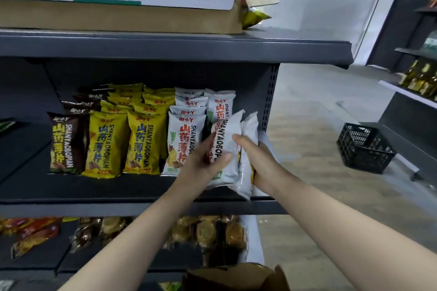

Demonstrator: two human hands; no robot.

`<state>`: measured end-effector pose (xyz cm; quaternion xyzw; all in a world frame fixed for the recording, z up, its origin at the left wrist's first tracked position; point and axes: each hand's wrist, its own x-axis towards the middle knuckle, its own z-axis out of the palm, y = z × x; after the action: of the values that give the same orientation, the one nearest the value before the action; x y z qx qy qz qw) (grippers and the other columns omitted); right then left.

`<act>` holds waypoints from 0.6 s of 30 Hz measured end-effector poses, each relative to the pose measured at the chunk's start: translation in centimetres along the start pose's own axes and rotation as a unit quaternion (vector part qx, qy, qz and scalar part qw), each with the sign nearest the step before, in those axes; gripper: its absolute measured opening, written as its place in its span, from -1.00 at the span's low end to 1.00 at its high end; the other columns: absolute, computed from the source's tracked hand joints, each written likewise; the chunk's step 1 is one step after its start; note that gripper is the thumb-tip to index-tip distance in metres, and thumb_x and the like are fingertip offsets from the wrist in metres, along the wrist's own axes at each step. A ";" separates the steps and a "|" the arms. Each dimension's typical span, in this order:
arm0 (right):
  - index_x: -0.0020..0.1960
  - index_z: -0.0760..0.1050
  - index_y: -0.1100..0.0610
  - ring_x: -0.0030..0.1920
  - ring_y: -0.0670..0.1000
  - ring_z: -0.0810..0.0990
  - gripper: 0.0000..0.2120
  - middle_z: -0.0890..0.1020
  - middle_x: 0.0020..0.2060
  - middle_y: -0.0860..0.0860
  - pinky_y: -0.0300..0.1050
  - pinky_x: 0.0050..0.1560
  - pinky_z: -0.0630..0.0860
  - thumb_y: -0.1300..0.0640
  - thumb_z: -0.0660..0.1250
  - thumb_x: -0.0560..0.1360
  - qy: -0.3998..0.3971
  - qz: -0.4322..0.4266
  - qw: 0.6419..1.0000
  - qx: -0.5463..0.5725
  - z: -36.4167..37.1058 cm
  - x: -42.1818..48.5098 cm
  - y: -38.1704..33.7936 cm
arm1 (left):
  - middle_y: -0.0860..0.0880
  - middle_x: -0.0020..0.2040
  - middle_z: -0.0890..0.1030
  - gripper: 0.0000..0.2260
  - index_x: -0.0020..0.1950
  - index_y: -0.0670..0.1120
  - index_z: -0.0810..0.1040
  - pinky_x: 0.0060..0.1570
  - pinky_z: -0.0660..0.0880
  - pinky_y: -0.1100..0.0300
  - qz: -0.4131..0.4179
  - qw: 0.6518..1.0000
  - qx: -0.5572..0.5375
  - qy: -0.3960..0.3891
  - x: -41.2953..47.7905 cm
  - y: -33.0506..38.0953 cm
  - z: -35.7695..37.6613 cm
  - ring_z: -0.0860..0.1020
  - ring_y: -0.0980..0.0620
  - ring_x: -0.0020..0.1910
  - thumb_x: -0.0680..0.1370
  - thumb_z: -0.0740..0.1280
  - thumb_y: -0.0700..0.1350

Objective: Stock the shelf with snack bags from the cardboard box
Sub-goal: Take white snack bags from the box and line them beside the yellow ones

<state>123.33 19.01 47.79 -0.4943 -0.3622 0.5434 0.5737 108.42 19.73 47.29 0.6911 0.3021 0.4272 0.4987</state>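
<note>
1. Head view, nearest edge: an open cardboard box (236, 276) is being shown at the bottom of the frame, between the two forearms.
2. Just beyond it, wrapped snacks (208, 231) are being displayed on the lower shelf (71, 264).
3. Two white snack bags (228, 149) are being held upright over the front right end of the middle shelf (94, 189), just beside the stocked rows.
4. The front bag is being grasped by the left hand (201, 160), with the thumb lying across its printed face. Both bags are being gripped from the right side by the right hand (255, 156), with its fingers curled around them.
5. Behind and to the left, the middle shelf is being filled by upright rows: shelved white bags (183, 142) nearest the hands, then yellow bags (106, 144), then brown bags (67, 144) at the far left.
6. Above, a large carton (118, 14) is being carried by the top shelf (165, 47), with a yellow-green bag (255, 16) poking out at its right end.
7. Farther off to the right, a black crate (364, 146) is being shown on the floor (307, 106), and bottles (421, 78) are being displayed on another rack.
</note>
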 end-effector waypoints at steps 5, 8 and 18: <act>0.02 0.58 0.09 -0.11 0.00 0.71 -0.91 0.73 -0.12 0.04 -0.05 -0.01 0.63 0.14 0.33 0.54 0.008 -0.047 0.998 -0.046 -1.5 3.5 -0.7 | 0.22 0.47 0.23 -0.12 0.45 0.37 0.02 0.40 0.19 -0.18 -0.048 0.991 0.114 -0.053 3.8 -3.7 0.5 0.09 -0.01 0.52 0.27 0.47 0.32; 0.13 0.56 0.07 -0.06 -0.07 0.68 -0.80 0.70 -0.03 -0.02 -0.26 -0.12 0.59 0.08 0.36 0.52 0.032 -0.079 0.989 -0.119 -2.3 5.9 -0.6 | 0.30 0.47 0.14 -0.06 0.44 0.39 -0.07 0.45 0.09 -0.11 -0.088 0.982 0.166 -0.004 5.2 -4.3 1.4 0.06 0.11 0.50 0.24 0.47 0.31; 0.28 0.33 0.15 -0.17 -0.13 0.52 -0.57 0.45 -0.22 -0.18 -0.25 -0.26 0.38 0.06 0.36 0.49 0.151 -0.177 0.939 -0.252 -4.5 13.1 -0.7 | -0.03 0.23 0.41 -0.32 0.34 -0.15 0.22 0.19 0.34 0.25 -0.120 0.950 0.214 0.191 11.4 -9.5 3.9 0.39 0.00 0.29 0.35 0.51 -0.08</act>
<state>129.73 31.15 45.77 -0.6267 -0.4778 0.2426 0.5658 117.11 30.71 41.01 0.6458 0.5566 0.4138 0.3192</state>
